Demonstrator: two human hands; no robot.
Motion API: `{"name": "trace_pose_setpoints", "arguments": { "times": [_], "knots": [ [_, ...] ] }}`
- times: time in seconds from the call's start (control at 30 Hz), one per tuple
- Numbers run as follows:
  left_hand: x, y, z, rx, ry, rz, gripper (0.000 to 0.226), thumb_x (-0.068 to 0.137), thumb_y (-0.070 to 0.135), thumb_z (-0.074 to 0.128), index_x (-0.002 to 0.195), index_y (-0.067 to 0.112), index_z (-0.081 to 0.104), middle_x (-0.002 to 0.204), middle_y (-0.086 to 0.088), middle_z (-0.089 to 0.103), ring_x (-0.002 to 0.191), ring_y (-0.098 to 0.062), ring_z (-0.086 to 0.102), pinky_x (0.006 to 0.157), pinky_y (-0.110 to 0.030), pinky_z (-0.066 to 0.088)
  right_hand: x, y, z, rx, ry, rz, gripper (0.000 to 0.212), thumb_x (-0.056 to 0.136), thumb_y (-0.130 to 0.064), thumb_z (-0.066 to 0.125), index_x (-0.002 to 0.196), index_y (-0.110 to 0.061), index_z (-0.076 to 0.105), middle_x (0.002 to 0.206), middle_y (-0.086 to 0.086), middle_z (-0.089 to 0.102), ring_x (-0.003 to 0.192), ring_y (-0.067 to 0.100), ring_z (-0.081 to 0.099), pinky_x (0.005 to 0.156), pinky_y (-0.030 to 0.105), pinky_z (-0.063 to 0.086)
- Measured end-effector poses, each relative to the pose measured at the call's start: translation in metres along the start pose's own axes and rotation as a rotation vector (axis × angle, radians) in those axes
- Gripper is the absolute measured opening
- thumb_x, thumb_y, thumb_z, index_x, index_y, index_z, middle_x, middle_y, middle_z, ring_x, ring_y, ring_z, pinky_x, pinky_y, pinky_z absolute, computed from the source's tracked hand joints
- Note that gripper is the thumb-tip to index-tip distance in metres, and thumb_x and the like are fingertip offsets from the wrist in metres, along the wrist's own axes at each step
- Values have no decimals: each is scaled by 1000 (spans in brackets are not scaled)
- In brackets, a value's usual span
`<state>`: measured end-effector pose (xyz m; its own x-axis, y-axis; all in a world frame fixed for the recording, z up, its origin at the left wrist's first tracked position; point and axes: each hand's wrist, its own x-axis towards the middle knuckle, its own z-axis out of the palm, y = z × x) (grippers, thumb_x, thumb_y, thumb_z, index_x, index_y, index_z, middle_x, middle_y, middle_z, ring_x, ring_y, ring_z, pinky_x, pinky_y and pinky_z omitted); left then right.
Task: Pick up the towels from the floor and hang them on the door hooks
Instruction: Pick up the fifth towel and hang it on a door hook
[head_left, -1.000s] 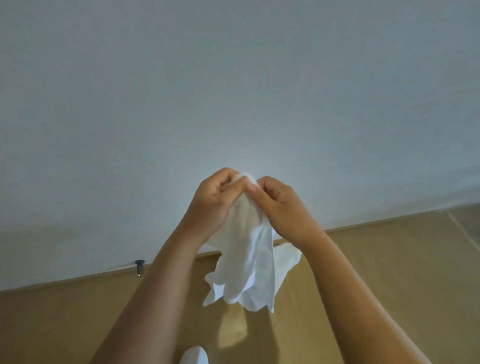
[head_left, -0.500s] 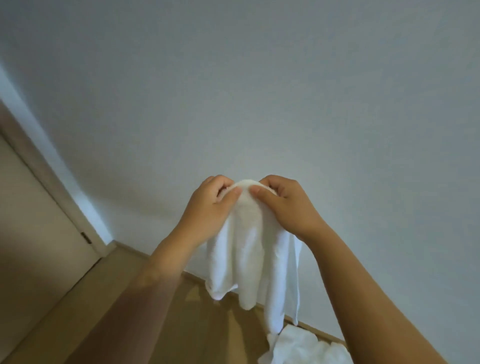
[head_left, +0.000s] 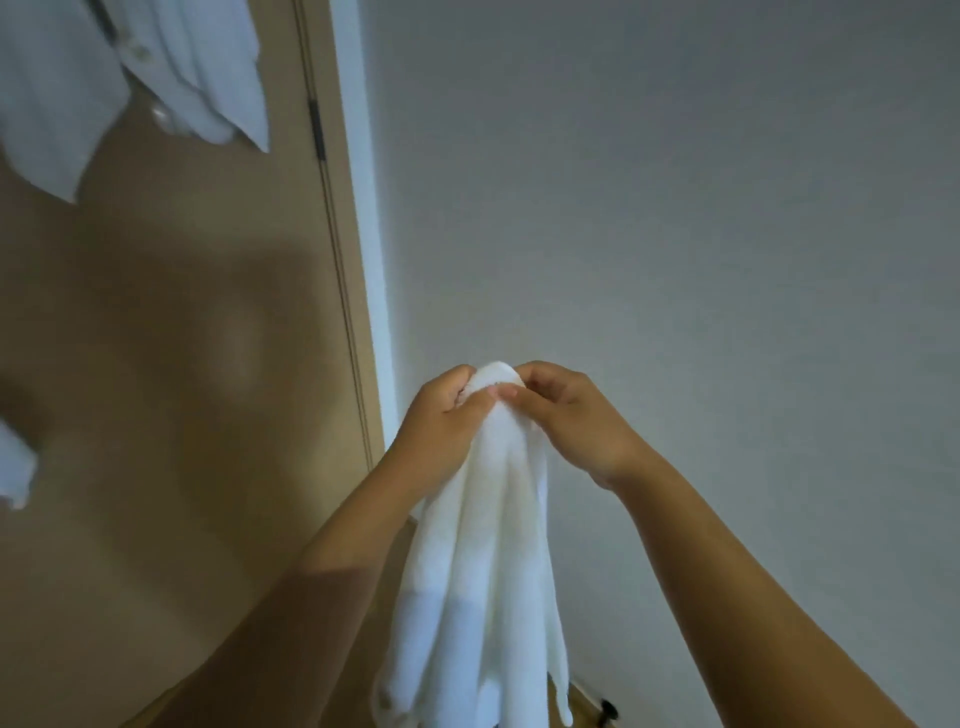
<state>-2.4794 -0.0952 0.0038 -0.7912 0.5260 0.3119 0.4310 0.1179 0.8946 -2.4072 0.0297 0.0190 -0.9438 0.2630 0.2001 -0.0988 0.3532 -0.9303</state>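
Closest to me, both forearms reach up and forward into the middle of the view. My left hand is closed on the top of a white towel, fingers curled over the bunched fabric with the thumb pressing from the near side. My right hand pinches the same bunched peak from the other side, thumb and forefinger touching the cloth just beside the left thumb, so the two hands meet at the towel's highest point. Below the hands the towel falls in long soft folds between the forearms, its lower edge running out of view at the bottom.

Below and right of my right hand, low on the wall, sits a small dark door stop. Behind the hands stands a plain grey wall.

To the left of my left hand runs the door frame, and further left the tan door, with a dark hinge on its edge. High above and left of my left hand, hung towels drape on the door, blurred; I cannot make out the hooks under them. Another white corner shows at the far left edge.
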Motion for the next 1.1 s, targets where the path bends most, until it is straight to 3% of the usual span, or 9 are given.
{"name": "trace_pose_setpoints", "arguments": {
  "times": [0.07, 0.27, 0.37, 0.5, 0.67, 0.83, 0.9, 1.0, 1.1],
  "knots": [
    [6, -14, -32, -9, 83, -39, 25, 92, 24, 52, 88, -1, 55, 77, -7, 52, 71, -18, 49, 66, -32, 40, 23, -3, 34, 16, -60, -4, 17, 94, -26, 52, 91, -15, 64, 83, -5, 64, 70, 4, 60, 63, 11, 48],
    [13, -43, -122, 26, 280, -83, 15, 93, 29, 53, 88, 18, 61, 82, 1, 61, 77, -13, 57, 72, -30, 48, 83, -21, 120, -52, -186, -67, 34, 96, -34, 45, 85, -5, 58, 83, 7, 58, 75, 19, 54, 71, 31, 44],
    [15, -51, -163, 103, 370, -85, 15, 92, 29, 53, 88, 16, 59, 80, 3, 59, 73, -9, 54, 70, -25, 46, 110, -32, 157, -35, -251, -131, 26, 96, -35, 43, 84, -18, 59, 85, 2, 59, 78, 15, 56, 74, 28, 46],
    [25, -63, -210, 161, 450, -79, 18, 92, 24, 55, 82, 9, 58, 71, 4, 51, 61, -3, 45, 54, -10, 37, 149, -41, 199, 15, -316, -178, 26, 95, -32, 46, 84, -12, 58, 79, 0, 55, 72, 12, 52, 66, 22, 43],
    [48, -84, -263, 294, 569, -130, 26, 92, 28, 55, 90, 3, 63, 80, -1, 58, 71, -10, 51, 61, -16, 41, 201, -51, 248, 62, -419, -260, 24, 95, -30, 47, 72, -27, 54, 72, -10, 54, 65, 2, 51, 60, 12, 43],
    [87, -89, -305, 332, 677, -102, 14, 94, 24, 50, 83, 21, 59, 77, 11, 57, 71, -1, 53, 57, -4, 40, 267, -70, 282, 61, -534, -315, 25, 94, -36, 47, 93, -17, 62, 83, -6, 60, 78, 12, 57, 76, 33, 50],
    [104, -93, -323, 331, 725, -81, 13, 95, 23, 49, 87, 22, 59, 79, 12, 58, 72, 1, 54, 57, -2, 41, 294, -80, 293, 24, -565, -383, 29, 94, -35, 47, 95, -12, 63, 84, -5, 59, 76, 10, 55, 72, 26, 46],
    [123, -104, -350, 407, 803, -8, 11, 92, 32, 49, 86, 27, 58, 81, 15, 58, 72, 10, 55, 63, 0, 39, 331, -98, 314, -76, -611, -542, 22, 95, -30, 49, 78, -19, 60, 74, -6, 55, 65, 3, 48, 62, 13, 39],
    [141, -112, -379, 527, 881, 26, 16, 95, 26, 49, 100, 18, 62, 88, 13, 59, 77, 4, 53, 70, 4, 35, 372, -123, 340, -143, -503, -845, 19, 92, -19, 52, 84, -5, 61, 78, 3, 55, 71, 11, 49, 68, 24, 40]
  ]
}}
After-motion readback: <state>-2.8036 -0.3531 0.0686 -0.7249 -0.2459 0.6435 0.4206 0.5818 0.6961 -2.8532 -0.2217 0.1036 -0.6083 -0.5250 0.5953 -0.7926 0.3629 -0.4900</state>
